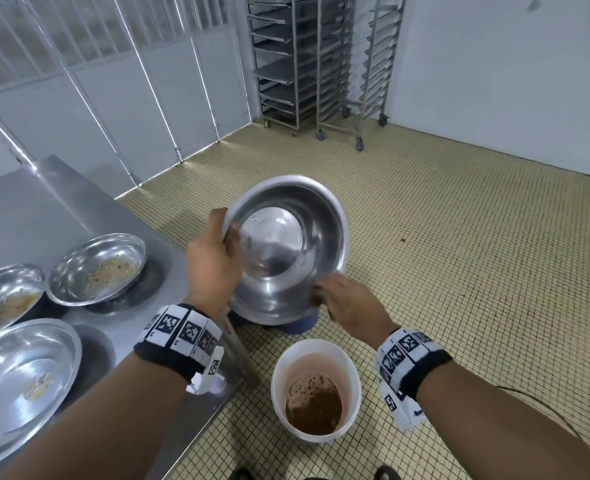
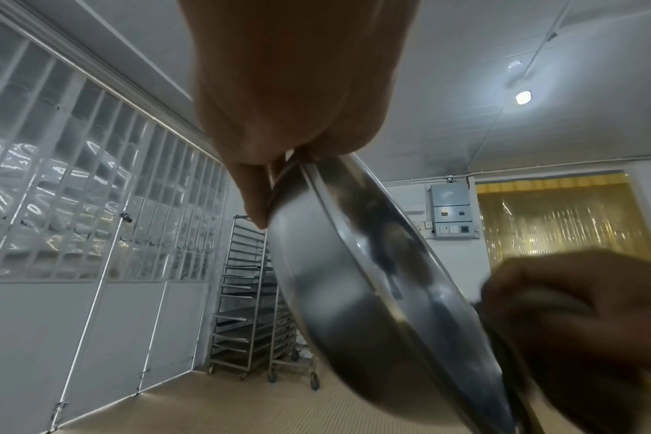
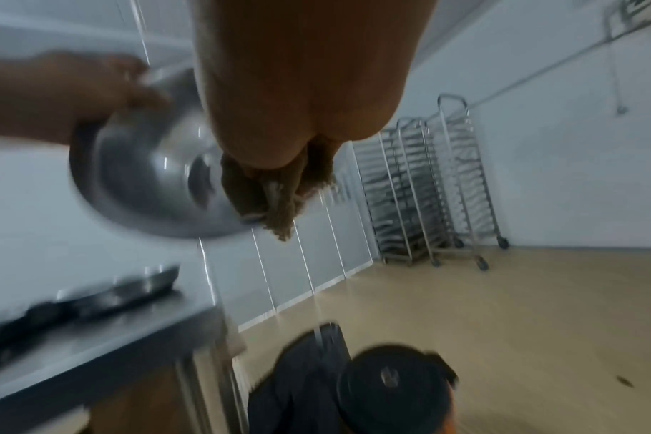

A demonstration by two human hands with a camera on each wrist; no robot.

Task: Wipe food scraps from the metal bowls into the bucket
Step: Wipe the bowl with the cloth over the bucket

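Steel worktop (image 1: 61,202) at left carries three soiled bowls (image 1: 98,268). White bucket (image 1: 316,389) on the floor holds brown scraps. Tilted metal bowl (image 1: 286,247) held in the air beyond the bucket: left hand (image 1: 210,261) grips its rim; right hand (image 1: 349,303) pinches a brown rag (image 3: 276,188) at the lower rim.

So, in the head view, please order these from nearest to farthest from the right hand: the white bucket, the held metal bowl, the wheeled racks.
From the right hand:
1. Held metal bowl, touching the hand, just to its left.
2. White bucket, on the floor below it.
3. Wheeled racks, at the far wall.
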